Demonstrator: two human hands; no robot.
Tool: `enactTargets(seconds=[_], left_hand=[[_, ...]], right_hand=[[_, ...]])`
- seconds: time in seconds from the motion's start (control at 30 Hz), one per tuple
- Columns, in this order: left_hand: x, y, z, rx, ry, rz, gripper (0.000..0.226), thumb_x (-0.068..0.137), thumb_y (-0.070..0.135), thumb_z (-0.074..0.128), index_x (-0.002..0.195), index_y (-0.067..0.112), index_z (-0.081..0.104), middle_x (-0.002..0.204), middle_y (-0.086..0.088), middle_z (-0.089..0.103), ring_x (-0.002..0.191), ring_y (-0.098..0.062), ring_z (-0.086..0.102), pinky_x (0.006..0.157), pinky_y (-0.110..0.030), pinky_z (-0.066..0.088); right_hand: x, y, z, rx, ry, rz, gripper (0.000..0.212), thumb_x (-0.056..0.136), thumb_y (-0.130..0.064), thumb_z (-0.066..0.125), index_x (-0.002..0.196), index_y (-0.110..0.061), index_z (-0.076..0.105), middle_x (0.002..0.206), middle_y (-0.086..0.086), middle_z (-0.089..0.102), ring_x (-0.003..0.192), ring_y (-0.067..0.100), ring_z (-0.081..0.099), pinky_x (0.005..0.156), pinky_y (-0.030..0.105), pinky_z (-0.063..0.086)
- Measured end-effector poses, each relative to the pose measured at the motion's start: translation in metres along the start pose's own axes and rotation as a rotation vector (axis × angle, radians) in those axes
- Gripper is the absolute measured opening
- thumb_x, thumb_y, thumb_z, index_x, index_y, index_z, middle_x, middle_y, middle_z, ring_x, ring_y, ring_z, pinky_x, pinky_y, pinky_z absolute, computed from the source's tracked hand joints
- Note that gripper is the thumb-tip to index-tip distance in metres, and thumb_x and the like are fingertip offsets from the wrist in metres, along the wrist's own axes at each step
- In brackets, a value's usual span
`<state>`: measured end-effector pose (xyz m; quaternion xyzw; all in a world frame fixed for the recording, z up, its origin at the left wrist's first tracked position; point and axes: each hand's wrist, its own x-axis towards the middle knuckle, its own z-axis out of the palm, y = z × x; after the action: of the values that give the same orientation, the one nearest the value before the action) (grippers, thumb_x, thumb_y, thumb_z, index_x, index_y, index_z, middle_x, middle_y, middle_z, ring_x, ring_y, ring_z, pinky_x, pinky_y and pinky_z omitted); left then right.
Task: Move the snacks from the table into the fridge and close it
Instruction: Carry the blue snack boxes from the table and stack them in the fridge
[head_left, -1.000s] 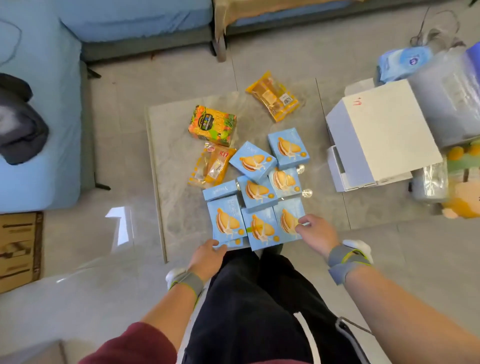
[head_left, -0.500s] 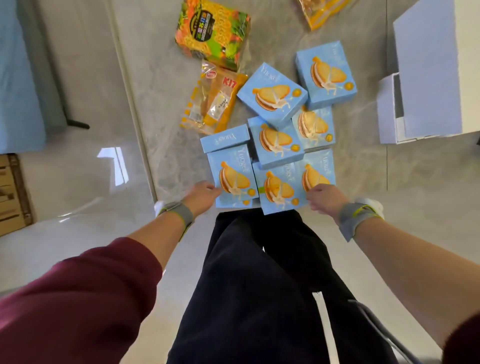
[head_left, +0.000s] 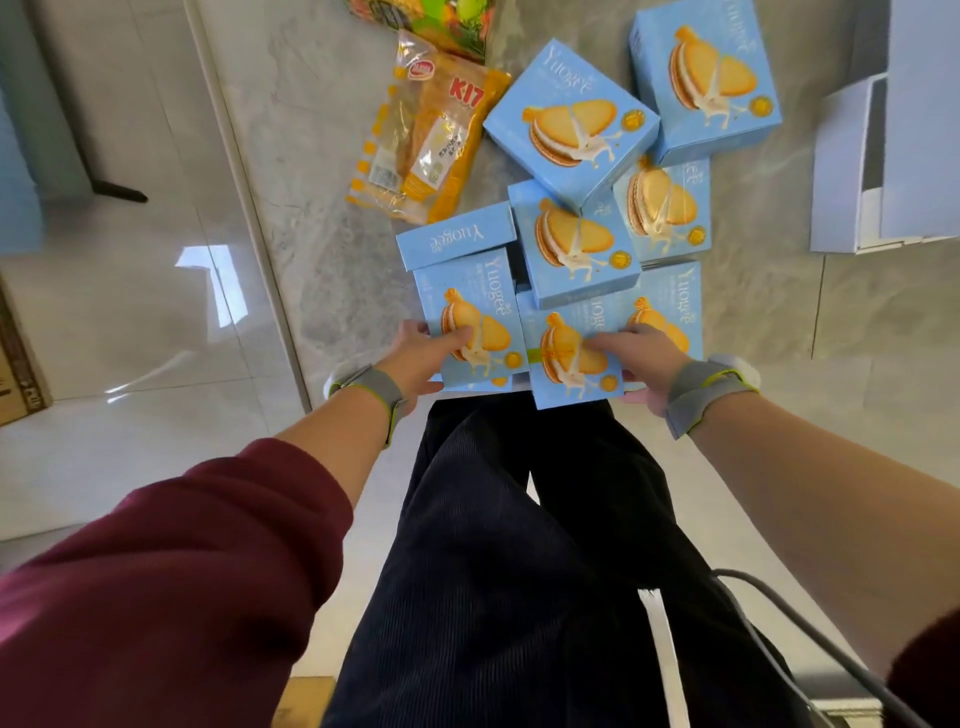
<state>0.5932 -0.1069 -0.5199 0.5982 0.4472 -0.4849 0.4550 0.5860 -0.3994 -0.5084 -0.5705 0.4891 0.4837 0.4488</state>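
blue snack boxes (head_left: 571, 130) sit clustered on the marble bench (head_left: 311, 156). left hand (head_left: 415, 356) grips the near-left box (head_left: 483, 291), right hand (head_left: 641, 353) the middle box (head_left: 571, 384), fingers (head_left: 413, 328) curled round their edges, likely to carry two together toward the fridge.

At the near edge of the table (head_left: 322, 171), side by side, left biscuit box (head_left: 467, 280) in the left hand (head_left: 415, 358) and middle biscuit box (head_left: 561, 376) in the right hand (head_left: 641, 353), further biscuit boxes (head_left: 571, 124) piled behind them, bread packet (head_left: 426, 150) behind-left, fridge (head_left: 914, 130) off beside the table's right.
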Motion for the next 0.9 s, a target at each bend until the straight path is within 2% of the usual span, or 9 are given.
enactTargets(seconds=[0.13, 0.2, 0.27, 0.37, 0.43, 0.53, 0.67, 0.8, 0.9], left_hand=[[0.0, -0.006, 0.0, -0.085, -0.006, -0.005, 0.061, 0.083, 0.038, 0.085, 0.129, 0.013, 0.053, 0.125, -0.008, 0.069, 0.103, -0.02, 0.071, 0.066, -0.034, 0.06], [-0.005, -0.006, 0.0, -0.094, -0.01, 0.002, 0.06, 0.083, 0.037, 0.086, 0.128, 0.009, 0.059, 0.121, -0.011, 0.073, 0.096, -0.021, 0.073, 0.065, -0.033, 0.062], [-0.015, -0.002, -0.001, -0.114, -0.029, -0.006, 0.056, 0.084, 0.036, 0.085, 0.127, 0.01, 0.061, 0.118, -0.01, 0.074, 0.096, -0.02, 0.073, 0.067, -0.034, 0.063], [-0.035, 0.004, -0.004, -0.144, -0.063, -0.037, 0.05, 0.085, 0.034, 0.085, 0.126, 0.015, 0.062, 0.118, -0.008, 0.073, 0.102, -0.023, 0.073, 0.073, -0.039, 0.064], [-0.054, 0.006, -0.007, -0.181, -0.081, -0.051, 0.05, 0.086, 0.03, 0.084, 0.128, 0.015, 0.063, 0.12, -0.01, 0.074, 0.104, -0.025, 0.073, 0.07, -0.039, 0.065], [-0.08, 0.011, -0.007, -0.212, -0.074, -0.045, 0.047, 0.088, 0.027, 0.081, 0.128, 0.013, 0.06, 0.114, -0.008, 0.074, 0.098, -0.023, 0.073, 0.07, -0.039, 0.063], [-0.125, 0.02, -0.01, -0.202, -0.056, -0.05, 0.021, 0.094, 0.026, 0.074, 0.109, 0.019, 0.062, 0.095, -0.003, 0.069, 0.083, -0.017, 0.065, 0.067, -0.032, 0.054], [-0.169, 0.029, -0.017, -0.256, -0.017, 0.013, 0.019, 0.092, 0.027, 0.076, 0.103, 0.018, 0.062, 0.092, -0.004, 0.069, 0.081, -0.018, 0.065, 0.062, -0.03, 0.053], [-0.196, 0.038, -0.024, -0.317, 0.027, 0.078, 0.02, 0.088, 0.025, 0.079, 0.099, 0.015, 0.065, 0.09, -0.006, 0.069, 0.08, -0.02, 0.066, 0.062, -0.03, 0.054]], right_hand=[[-0.008, 0.006, -0.001, 0.036, -0.031, 0.056, 0.055, 0.081, -0.038, 0.082, 0.129, -0.018, 0.063, 0.117, 0.005, 0.072, 0.098, 0.023, 0.067, 0.071, 0.04, 0.052], [-0.013, 0.011, -0.003, 0.056, -0.031, 0.052, 0.068, 0.069, -0.043, 0.087, 0.129, -0.019, 0.065, 0.12, 0.005, 0.072, 0.101, 0.023, 0.066, 0.071, 0.037, 0.049], [-0.023, 0.012, -0.003, 0.089, -0.056, 0.062, 0.078, 0.059, -0.042, 0.091, 0.129, -0.018, 0.067, 0.125, 0.005, 0.072, 0.103, 0.023, 0.066, 0.076, 0.036, 0.049], [-0.047, 0.015, -0.003, 0.253, -0.106, 0.113, 0.064, 0.072, -0.027, 0.091, 0.13, -0.014, 0.068, 0.122, 0.005, 0.074, 0.105, 0.023, 0.07, 0.093, 0.035, 0.052], [-0.065, 0.018, -0.001, 0.323, -0.118, 0.145, 0.066, 0.071, -0.024, 0.092, 0.132, -0.013, 0.067, 0.128, 0.008, 0.073, 0.118, 0.028, 0.069, 0.102, 0.043, 0.053], [-0.095, 0.015, 0.002, 0.311, -0.06, 0.137, 0.054, 0.079, -0.021, 0.087, 0.128, -0.011, 0.067, 0.124, 0.011, 0.074, 0.117, 0.031, 0.069, 0.098, 0.046, 0.056], [-0.143, 0.002, 0.01, 0.254, 0.046, 0.087, 0.048, 0.083, -0.022, 0.084, 0.125, -0.009, 0.065, 0.124, 0.014, 0.069, 0.113, 0.03, 0.066, 0.082, 0.042, 0.057], [-0.189, -0.024, 0.015, 0.201, 0.092, -0.002, 0.028, 0.084, -0.02, 0.084, 0.103, -0.01, 0.066, 0.102, 0.01, 0.064, 0.102, 0.026, 0.062, 0.092, 0.045, 0.058], [-0.22, -0.046, 0.017, 0.142, 0.091, -0.1, 0.03, 0.082, -0.02, 0.083, 0.104, -0.011, 0.065, 0.096, 0.01, 0.066, 0.091, 0.026, 0.064, 0.075, 0.038, 0.059]])
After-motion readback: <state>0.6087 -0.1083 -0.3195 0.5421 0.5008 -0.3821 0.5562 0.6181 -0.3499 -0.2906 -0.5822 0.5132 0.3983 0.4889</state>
